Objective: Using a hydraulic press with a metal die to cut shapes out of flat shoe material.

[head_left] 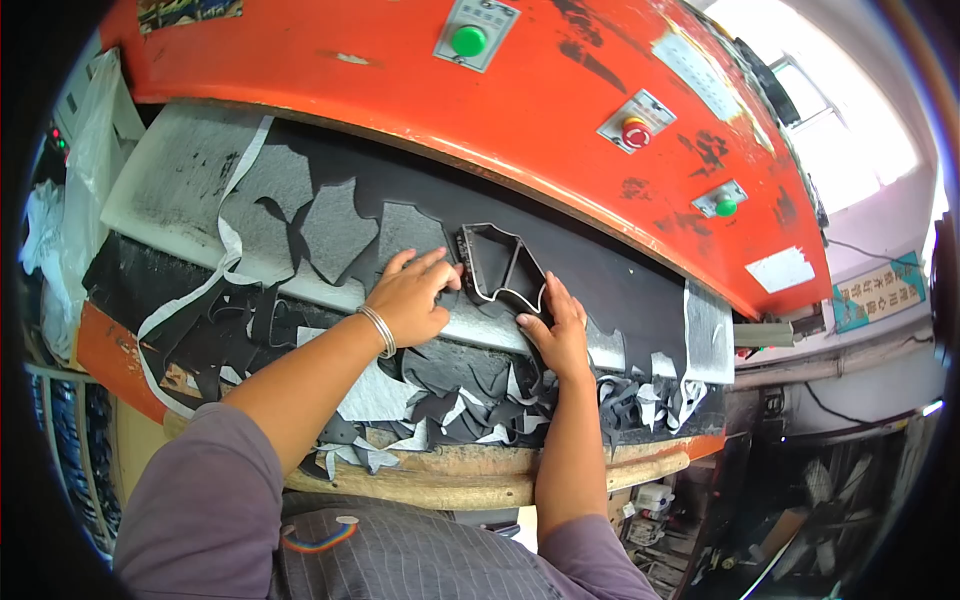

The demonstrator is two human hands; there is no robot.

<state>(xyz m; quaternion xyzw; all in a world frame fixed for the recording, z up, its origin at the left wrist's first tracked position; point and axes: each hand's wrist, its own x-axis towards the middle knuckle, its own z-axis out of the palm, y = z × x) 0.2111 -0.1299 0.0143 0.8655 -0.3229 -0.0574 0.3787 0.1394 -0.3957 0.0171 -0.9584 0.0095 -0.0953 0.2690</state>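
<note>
A metal cutting die (pixel 500 262), a thin-walled outline with a crossbar inside, rests on a black sheet of material (pixel 625 268) on the cutting bed. My right hand (pixel 560 335) has its near right corner between thumb and fingers. At the die's left side is my left hand (pixel 408 305), palm down, fingers apart and partly bent, its fingertips close to the die wall; whether they touch it I cannot tell. Left of that hand, gaps cut through the sheet show the pale cutting board (pixel 335 228) beneath.
An orange press beam (pixel 380 85) spans the far side, with green buttons (pixel 468 41) and a red stop button (pixel 635 132). Black and white offcuts (pixel 455 412) pile along the near edge, above a wooden rail (pixel 440 487). A clear plastic bag (pixel 90 170) hangs at left.
</note>
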